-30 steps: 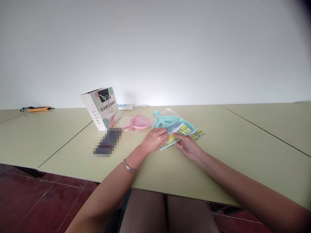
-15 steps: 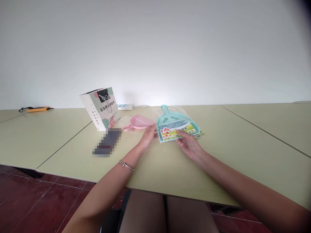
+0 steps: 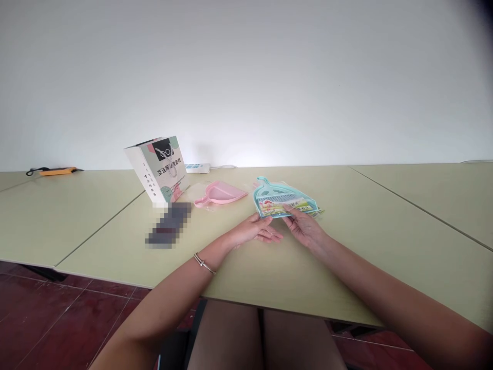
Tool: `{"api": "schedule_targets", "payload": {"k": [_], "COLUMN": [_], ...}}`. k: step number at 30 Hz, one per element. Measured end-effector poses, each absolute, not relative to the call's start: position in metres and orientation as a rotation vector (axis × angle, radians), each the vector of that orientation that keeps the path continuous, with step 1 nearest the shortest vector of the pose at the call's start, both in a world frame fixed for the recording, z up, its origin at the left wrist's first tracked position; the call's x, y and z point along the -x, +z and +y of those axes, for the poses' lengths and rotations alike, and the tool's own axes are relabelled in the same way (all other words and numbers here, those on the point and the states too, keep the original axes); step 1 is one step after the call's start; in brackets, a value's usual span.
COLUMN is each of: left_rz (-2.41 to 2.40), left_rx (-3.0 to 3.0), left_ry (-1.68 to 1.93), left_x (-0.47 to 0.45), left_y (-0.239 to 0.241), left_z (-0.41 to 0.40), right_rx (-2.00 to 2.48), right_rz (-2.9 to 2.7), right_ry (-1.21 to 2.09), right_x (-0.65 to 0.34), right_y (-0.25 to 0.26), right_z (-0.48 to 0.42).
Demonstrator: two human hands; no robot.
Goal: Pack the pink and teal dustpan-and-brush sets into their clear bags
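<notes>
My right hand point(image 3: 306, 229) grips the front edge of a teal dustpan point(image 3: 279, 189), thumb on top and fingers below. The dustpan is in clear plastic wrap, with a grey-blue bristled brush point(image 3: 277, 199) and a colourful printed card point(image 3: 271, 208) at its front. Its handle points away from me. At the near left corner of this dustpan is my left hand point(image 3: 256, 230), palm turned partly up and fingers stretched out. Whether it touches the edge I cannot tell. Farther left, a pink dustpan point(image 3: 225, 192) in clear wrap lies on the table.
On the pale green table point(image 3: 365, 246) stands a printed paper bag point(image 3: 167, 167), behind a pixelated dark flat object point(image 3: 169, 226). An orange object point(image 3: 57, 170) with a black cord lies at the far left. A white power strip point(image 3: 198, 168) sits by the wall.
My left hand has moved right and nearer me, from beside the pink dustpan to the teal one's near corner, its fingers now spread. The teal dustpan has tipped flatter in my right hand.
</notes>
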State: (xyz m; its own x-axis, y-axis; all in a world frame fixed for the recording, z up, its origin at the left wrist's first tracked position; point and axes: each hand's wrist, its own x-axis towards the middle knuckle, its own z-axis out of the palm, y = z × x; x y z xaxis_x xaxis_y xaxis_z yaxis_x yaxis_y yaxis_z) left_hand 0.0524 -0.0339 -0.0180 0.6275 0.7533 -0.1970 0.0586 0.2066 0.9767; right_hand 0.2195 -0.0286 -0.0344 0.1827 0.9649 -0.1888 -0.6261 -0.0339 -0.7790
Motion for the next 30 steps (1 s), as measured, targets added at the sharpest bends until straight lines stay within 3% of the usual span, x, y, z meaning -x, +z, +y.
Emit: {"api": "schedule_targets", "payload": {"k": [16, 21, 23, 26, 30], "left_rz": [0.916, 0.997, 0.952, 0.929, 0.952], "left_rx": [-1.016, -0.887, -0.867, -0.851, -0.846], "left_ry": [0.781, 0.874, 0.913, 0.973, 1.018], "left_x": [-0.047, -0.036, -0.029, -0.021, -0.015], "left_y": [-0.018, -0.011, -0.008, -0.002, 0.007], "left_z": [-0.025, -0.016, -0.012, -0.009, -0.01], "right_rx": [0.967, 0.988, 1.146, 1.322, 1.18], "right_rz": [-0.518, -0.826, -1.067, -1.259, -1.457], "right_ry": [1.491, 1.617, 1.428, 0.817, 0.39], "right_x": [-0.212, -0.223, -0.233, -0.252, -0.272], "right_y": [-0.019, 0.0, 0.005, 0.006, -0.007], "right_z": [-0.037, -0.042, -0.045, -0.044, -0.035]}}
